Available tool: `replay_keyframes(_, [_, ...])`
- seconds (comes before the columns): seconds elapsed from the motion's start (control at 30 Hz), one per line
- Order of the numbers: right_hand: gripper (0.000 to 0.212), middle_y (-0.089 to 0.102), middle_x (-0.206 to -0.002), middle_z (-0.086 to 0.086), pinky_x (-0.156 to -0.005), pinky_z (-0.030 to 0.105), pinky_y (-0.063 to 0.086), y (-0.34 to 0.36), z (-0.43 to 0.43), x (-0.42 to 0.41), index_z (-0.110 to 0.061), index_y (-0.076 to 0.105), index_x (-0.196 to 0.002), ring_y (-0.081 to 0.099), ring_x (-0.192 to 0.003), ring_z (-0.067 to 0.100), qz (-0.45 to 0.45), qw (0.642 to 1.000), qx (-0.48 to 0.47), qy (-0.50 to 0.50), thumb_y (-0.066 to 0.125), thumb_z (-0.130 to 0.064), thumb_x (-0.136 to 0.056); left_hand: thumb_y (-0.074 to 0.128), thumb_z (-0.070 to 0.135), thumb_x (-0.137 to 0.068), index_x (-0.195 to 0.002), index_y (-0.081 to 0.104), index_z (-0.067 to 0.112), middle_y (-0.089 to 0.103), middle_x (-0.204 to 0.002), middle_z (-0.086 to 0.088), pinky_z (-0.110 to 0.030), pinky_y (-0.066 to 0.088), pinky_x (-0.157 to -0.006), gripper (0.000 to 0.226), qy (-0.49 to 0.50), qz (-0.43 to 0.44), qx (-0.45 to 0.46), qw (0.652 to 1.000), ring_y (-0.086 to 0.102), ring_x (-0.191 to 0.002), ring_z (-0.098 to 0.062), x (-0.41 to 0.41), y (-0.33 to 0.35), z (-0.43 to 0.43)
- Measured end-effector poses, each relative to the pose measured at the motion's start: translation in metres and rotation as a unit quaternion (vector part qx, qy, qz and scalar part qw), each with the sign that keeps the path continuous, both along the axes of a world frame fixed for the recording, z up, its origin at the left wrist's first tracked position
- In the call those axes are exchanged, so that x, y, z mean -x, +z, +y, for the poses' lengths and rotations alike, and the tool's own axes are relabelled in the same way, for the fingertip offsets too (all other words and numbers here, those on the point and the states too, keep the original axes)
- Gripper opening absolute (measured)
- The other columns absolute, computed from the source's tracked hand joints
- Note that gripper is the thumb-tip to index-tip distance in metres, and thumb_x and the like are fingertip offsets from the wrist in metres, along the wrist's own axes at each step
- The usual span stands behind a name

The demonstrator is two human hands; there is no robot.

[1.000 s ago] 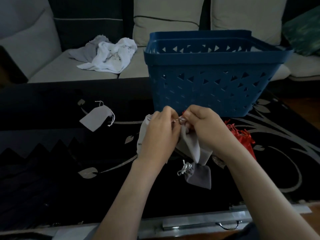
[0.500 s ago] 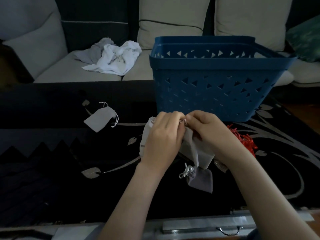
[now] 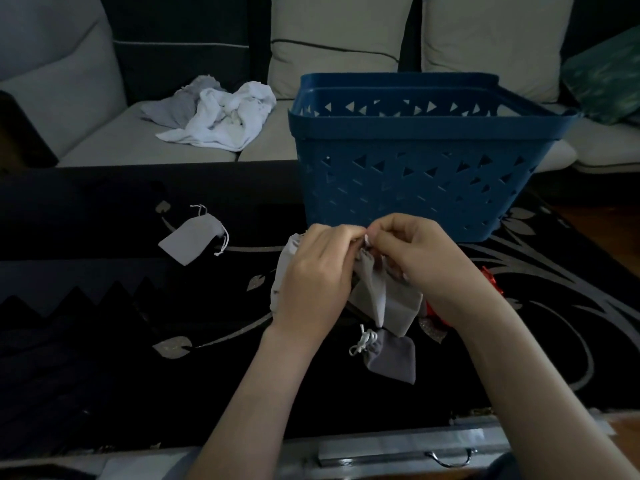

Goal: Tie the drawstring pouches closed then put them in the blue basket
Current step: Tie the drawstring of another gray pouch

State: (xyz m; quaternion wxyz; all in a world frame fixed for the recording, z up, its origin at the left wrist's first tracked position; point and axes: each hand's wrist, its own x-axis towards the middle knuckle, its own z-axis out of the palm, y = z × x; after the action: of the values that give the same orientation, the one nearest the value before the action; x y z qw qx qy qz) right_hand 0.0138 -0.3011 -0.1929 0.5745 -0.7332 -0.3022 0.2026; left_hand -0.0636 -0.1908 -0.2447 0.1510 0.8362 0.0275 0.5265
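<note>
Pouch [image 3: 372, 292], grey, is hanging mouth-up, long axis vertical, above the surface [image 3: 104, 306]. Left hand [image 3: 317, 275] and right hand [image 3: 419, 258] are both pinching its drawstring [image 3: 367, 240] at the top. Blue basket [image 3: 415, 188] is standing just behind the hands, right hand marginally nearer.

Right hand [image 3: 426, 261] hides most of the red pouch [image 3: 489, 277], fingers [image 3: 391, 233] the grey pouch's [image 3: 375, 292] drawstring [image 3: 367, 239].

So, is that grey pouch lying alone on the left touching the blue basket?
Apart. The head view shows a clear strip of dark surface between the grey pouch and the blue basket.
</note>
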Motion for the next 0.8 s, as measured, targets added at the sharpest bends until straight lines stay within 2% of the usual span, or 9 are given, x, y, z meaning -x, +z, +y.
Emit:
replay_keyframes(0.1, [0.018, 0.053, -0.05, -0.013, -0.043, 0.008, 0.033, -0.001, 0.001, 0.0, -0.009, 0.062, -0.084, 0.046, -0.041, -0.004, -0.005, 1.0, -0.002, 0.005, 0.051, -0.014, -0.097, 0.047, 0.02, -0.098, -0.101, 0.065, 0.007, 0.064, -0.089, -0.001, -0.021, 0.047, -0.076, 0.022, -0.013, 0.005, 0.039, 0.999, 0.056, -0.083, -0.012, 0.002, 0.002, -0.002])
replay_keyframes(0.17, [0.017, 0.055, -0.058, -0.009, -0.046, 0.008, 0.034, -0.001, 0.003, 0.001, -0.008, 0.06, -0.085, 0.046, -0.043, -0.005, -0.018, 1.0, 0.001, 0.013, 0.05, -0.013, -0.098, 0.051, 0.017, -0.097, -0.106, 0.055, 0.019, 0.062, -0.094, 0.006, -0.014, 0.044, -0.079, 0.01, -0.033, 0.031, 0.114, 0.992, 0.057, -0.088, -0.005, 0.005, 0.007, -0.004])
replay_keyframes(0.23, [0.018, 0.056, -0.063, -0.006, -0.049, 0.007, 0.035, -0.001, 0.004, 0.002, -0.008, 0.059, -0.085, 0.046, -0.046, -0.006, -0.027, 0.999, 0.004, 0.026, 0.049, -0.012, -0.098, 0.053, 0.014, -0.096, -0.1, 0.044, 0.028, 0.058, -0.091, 0.019, -0.004, 0.04, -0.078, 0.018, -0.056, 0.062, 0.207, 0.975, 0.056, -0.09, 0.009, 0.007, 0.012, -0.007])
replay_keyframes(0.3, [0.019, 0.054, -0.063, -0.007, -0.051, 0.007, 0.035, 0.0, 0.004, 0.003, -0.009, 0.059, -0.082, 0.046, -0.047, -0.006, -0.035, 0.999, 0.009, 0.041, 0.048, -0.012, -0.098, 0.056, 0.014, -0.095, -0.093, 0.038, 0.036, 0.056, -0.084, 0.026, -0.003, 0.04, -0.075, 0.028, -0.055, 0.068, 0.252, 0.964, 0.055, -0.086, 0.017, 0.007, 0.013, -0.007])
replay_keyframes(0.37, [0.02, 0.054, -0.063, -0.006, -0.049, 0.007, 0.035, 0.001, 0.002, 0.003, -0.007, 0.059, -0.082, 0.046, -0.046, -0.005, -0.031, 0.998, 0.005, 0.055, 0.047, -0.011, -0.098, 0.059, 0.019, -0.093, -0.088, 0.041, 0.038, 0.06, -0.088, 0.019, -0.009, 0.043, -0.076, 0.027, -0.047, 0.059, 0.25, 0.965, 0.057, -0.088, 0.009, 0.006, 0.014, -0.004])
replay_keyframes(0.43, [0.019, 0.053, -0.063, -0.005, -0.048, 0.007, 0.036, 0.0, 0.001, 0.002, -0.004, 0.059, -0.085, 0.046, -0.045, -0.005, -0.023, 0.998, 0.0, 0.064, 0.047, -0.01, -0.098, 0.061, 0.024, -0.09, -0.09, 0.05, 0.025, 0.059, -0.111, 0.008, -0.009, 0.038, -0.084, 0.012, -0.023, 0.048, 0.213, 0.976, 0.05, -0.098, -0.002, 0.004, 0.011, 0.001])
replay_keyframes(0.53, [0.019, 0.054, -0.065, -0.004, -0.048, 0.007, 0.036, -0.002, 0.002, 0.002, -0.003, 0.06, -0.088, 0.047, -0.044, -0.005, -0.011, 0.998, 0.001, 0.063, 0.047, -0.01, -0.098, 0.064, 0.034, -0.083, -0.092, 0.055, 0.01, 0.044, -0.132, -0.005, -0.004, 0.022, -0.092, 0.027, 0.046, 0.03, 0.183, 0.982, 0.032, -0.109, -0.007, 0.001, 0.005, 0.005])
replay_keyframes(0.7, [0.02, 0.055, -0.066, -0.003, -0.047, 0.007, 0.036, -0.002, 0.001, 0.003, -0.01, 0.061, -0.083, 0.046, -0.044, -0.005, 0.0, 0.999, 0.0, 0.046, 0.048, -0.012, -0.098, 0.065, 0.033, -0.083, -0.088, 0.06, 0.014, 0.03, -0.141, -0.018, 0.0, 0.016, -0.094, 0.021, 0.058, 0.047, 0.177, 0.981, 0.039, -0.109, -0.023, 0.0, 0.005, 0.005])
replay_keyframes(0.8, [0.019, 0.055, -0.064, -0.005, -0.046, 0.007, 0.035, -0.003, 0.002, 0.002, -0.01, 0.063, -0.083, 0.046, -0.044, -0.005, -0.001, 0.999, 0.003, 0.033, 0.05, -0.014, -0.097, 0.061, 0.027, -0.089, -0.083, 0.063, 0.018, 0.03, -0.144, -0.016, -0.006, 0.02, -0.09, 0.011, 0.064, 0.067, 0.123, 0.988, 0.034, -0.102, -0.019, -0.001, 0.006, 0.005])
